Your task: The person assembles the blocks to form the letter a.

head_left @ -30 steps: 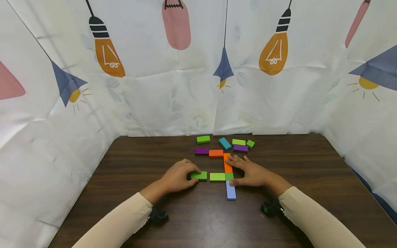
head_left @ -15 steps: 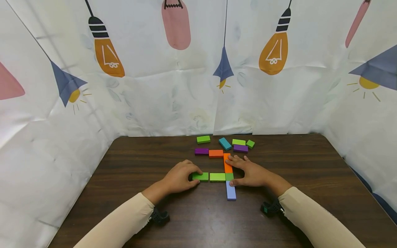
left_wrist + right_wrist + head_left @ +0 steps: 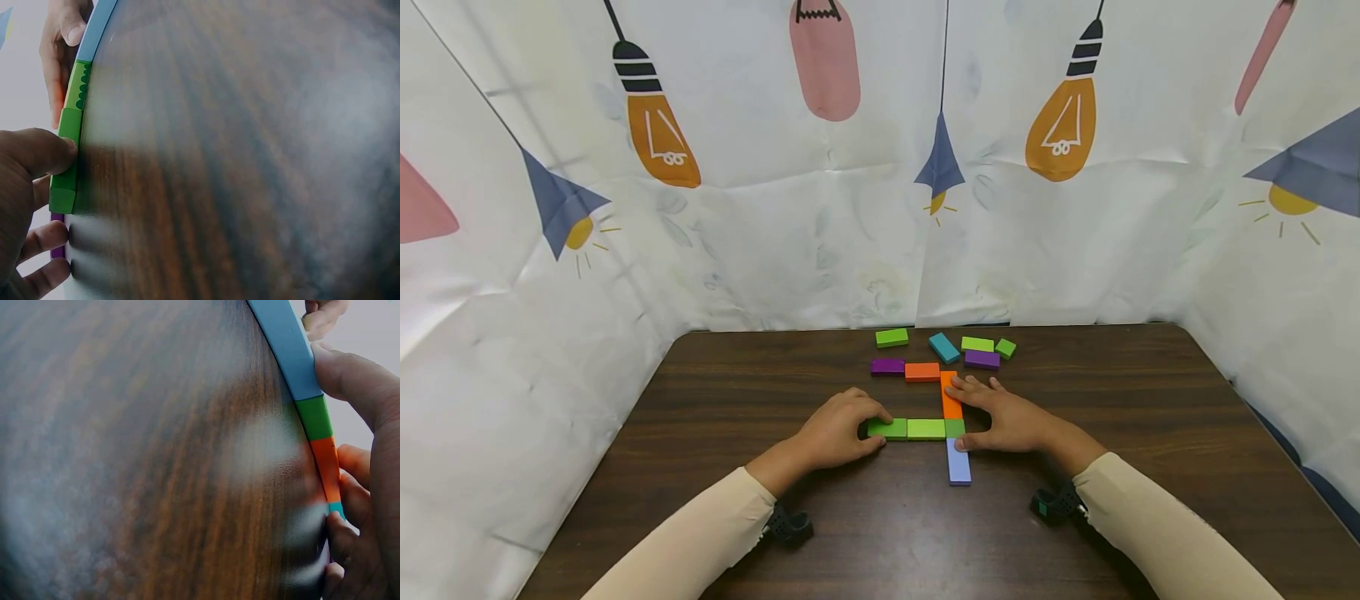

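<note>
My left hand (image 3: pixel 838 429) pinches a green block (image 3: pixel 891 430) between thumb and fingers; in the left wrist view the thumb lies against this green block (image 3: pixel 64 187). Its right end meets a lime block (image 3: pixel 927 429), which abuts a small green block (image 3: pixel 955 427). An orange block (image 3: pixel 951 407) extends from the small one toward the back, a lavender block (image 3: pixel 958 467) toward the front. My right hand (image 3: pixel 1011 421) is spread along this column, fingertips on the orange block and thumb at the lavender block (image 3: pixel 287 350).
An orange-red block (image 3: pixel 922 372) and a purple block (image 3: pixel 888 367) continue leftward from the column's far end. Behind lie a green block (image 3: pixel 892 337), a teal block (image 3: pixel 943 347), a lime block (image 3: pixel 977 343), a violet block (image 3: pixel 982 359) and a small green block (image 3: pixel 1006 348).
My left hand has slid the green block to the right, and the gap between it and the lime block has closed. The right hand has stayed in place.
</note>
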Available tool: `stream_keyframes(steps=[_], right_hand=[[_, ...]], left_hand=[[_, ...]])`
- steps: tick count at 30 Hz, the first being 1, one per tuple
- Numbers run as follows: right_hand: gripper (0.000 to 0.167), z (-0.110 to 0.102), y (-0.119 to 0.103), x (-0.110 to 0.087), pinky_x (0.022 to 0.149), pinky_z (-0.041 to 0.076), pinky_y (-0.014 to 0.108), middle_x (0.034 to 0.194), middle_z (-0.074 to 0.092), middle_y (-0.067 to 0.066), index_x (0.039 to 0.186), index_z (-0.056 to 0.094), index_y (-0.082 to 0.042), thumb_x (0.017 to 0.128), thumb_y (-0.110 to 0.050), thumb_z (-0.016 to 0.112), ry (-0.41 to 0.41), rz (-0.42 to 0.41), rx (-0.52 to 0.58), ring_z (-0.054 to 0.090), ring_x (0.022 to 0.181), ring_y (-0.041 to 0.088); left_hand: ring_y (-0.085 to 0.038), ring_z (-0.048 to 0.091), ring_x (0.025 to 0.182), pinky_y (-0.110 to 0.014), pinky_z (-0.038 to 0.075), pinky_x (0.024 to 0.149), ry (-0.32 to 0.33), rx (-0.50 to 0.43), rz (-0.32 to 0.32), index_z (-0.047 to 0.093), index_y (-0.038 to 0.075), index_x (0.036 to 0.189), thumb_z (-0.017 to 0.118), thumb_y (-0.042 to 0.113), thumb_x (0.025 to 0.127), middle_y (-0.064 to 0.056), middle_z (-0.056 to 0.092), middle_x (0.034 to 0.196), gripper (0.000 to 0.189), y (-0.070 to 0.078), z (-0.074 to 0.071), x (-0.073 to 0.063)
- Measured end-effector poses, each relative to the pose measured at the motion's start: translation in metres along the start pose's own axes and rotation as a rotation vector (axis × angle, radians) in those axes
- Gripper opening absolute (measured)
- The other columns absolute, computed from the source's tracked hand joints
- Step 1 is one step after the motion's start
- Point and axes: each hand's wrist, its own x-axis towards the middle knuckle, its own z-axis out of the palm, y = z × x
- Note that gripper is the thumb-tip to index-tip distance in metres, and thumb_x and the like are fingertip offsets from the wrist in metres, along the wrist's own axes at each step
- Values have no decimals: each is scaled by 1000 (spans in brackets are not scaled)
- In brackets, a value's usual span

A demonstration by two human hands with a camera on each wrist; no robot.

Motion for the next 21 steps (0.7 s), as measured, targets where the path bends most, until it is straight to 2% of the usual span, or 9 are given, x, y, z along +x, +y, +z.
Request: stream_keyframes(steps=[5,11,17,21], right_hand=[[101,0,0,-1,124,6,51,167,19,-10,163,29,-31,82,-76,68,-3,10,-2,13,155,19],[101,-1,0,-1,123,6,52,168,20,-9,163,29,-30,82,-75,68,-3,2,1,13,155,20],[101,0,0,-1,123,6,52,168,20,-9,163,28,-30,82,-76,67,-4,3,-2,13,155,21],[101,0,0,-1,123,6,54,168,20,-7,163,29,-28,82,-75,68,-1,-4,0,14,155,23]], left_hand=[[-15,57,107,-41,50,92,-5,-2,-2,75,21,117,80,28,91,9,71,112,28,1,-1,1],[-19,57,116,-45,48,99,-19,0,-20,73,20,124,77,35,93,8,69,119,35,0,-3,4],[-24,57,120,-51,45,104,1,-17,-65,72,17,125,71,35,97,3,69,122,33,-3,-12,12],[-25,57,123,-52,43,106,13,5,-105,70,16,129,67,35,100,0,68,125,35,-11,-17,20]])
